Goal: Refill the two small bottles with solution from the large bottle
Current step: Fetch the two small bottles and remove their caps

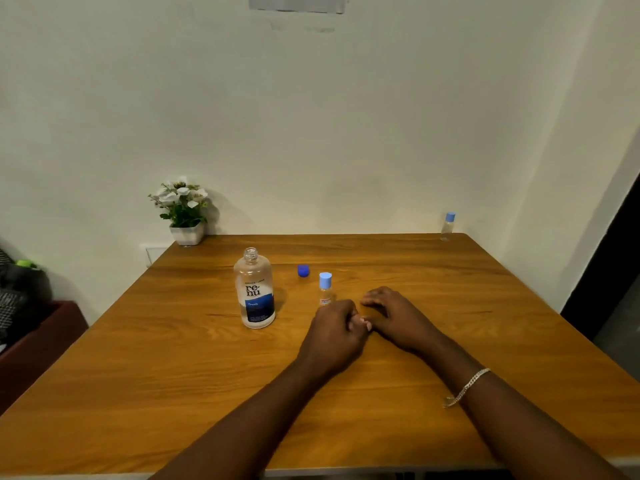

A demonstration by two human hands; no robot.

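Note:
The large clear bottle with a blue "renu" label stands upright and uncapped at the table's middle left. Its dark blue cap lies on the table just behind and to the right. A small clear bottle with a light blue cap stands right of it. A second small capped bottle stands at the far right corner. My left hand rests on the table just in front of the near small bottle, fingers curled, holding nothing. My right hand lies beside it, fingers loosely bent, empty.
A white pot of artificial flowers stands at the far left corner of the wooden table. A wall runs behind the table. Dark red furniture with clothes sits off the left edge.

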